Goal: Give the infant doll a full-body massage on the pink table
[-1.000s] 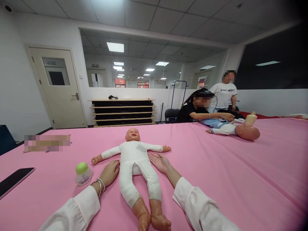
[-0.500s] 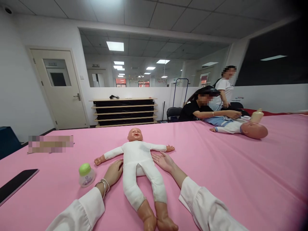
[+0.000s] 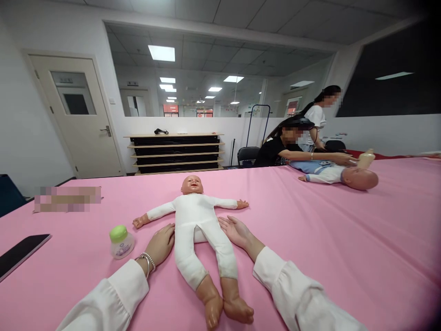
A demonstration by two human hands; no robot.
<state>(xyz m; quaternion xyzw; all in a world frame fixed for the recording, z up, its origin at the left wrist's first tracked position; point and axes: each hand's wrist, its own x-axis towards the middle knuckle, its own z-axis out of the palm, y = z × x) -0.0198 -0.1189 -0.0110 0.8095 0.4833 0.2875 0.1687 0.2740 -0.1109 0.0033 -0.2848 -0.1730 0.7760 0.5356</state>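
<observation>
A baby doll (image 3: 195,214) with a white cloth body lies on its back on the pink-covered table (image 3: 296,230), feet toward me and arms spread. My left hand (image 3: 161,243) rests beside its hip on the left, fingers stretched out and fingertips at the cloth. On the other side my right hand (image 3: 237,231) lies palm up, fingers extended and close against the doll's hip. Neither hand grips anything. Just left of my left hand stands a small jar (image 3: 121,242) with a green lid.
A dark phone-like slab (image 3: 22,255) lies at the left edge, with a blurred flat item (image 3: 67,198) behind it. Across the table at right, a person in black (image 3: 275,147) reaches over another doll (image 3: 360,177), near a bottle (image 3: 365,159). Another person (image 3: 315,119) stands behind.
My view has tilted down slightly; my hands stay beside the doll. The seated person's hand has moved right to the bottle, which is now tilted. The standing person has leaned forward.
</observation>
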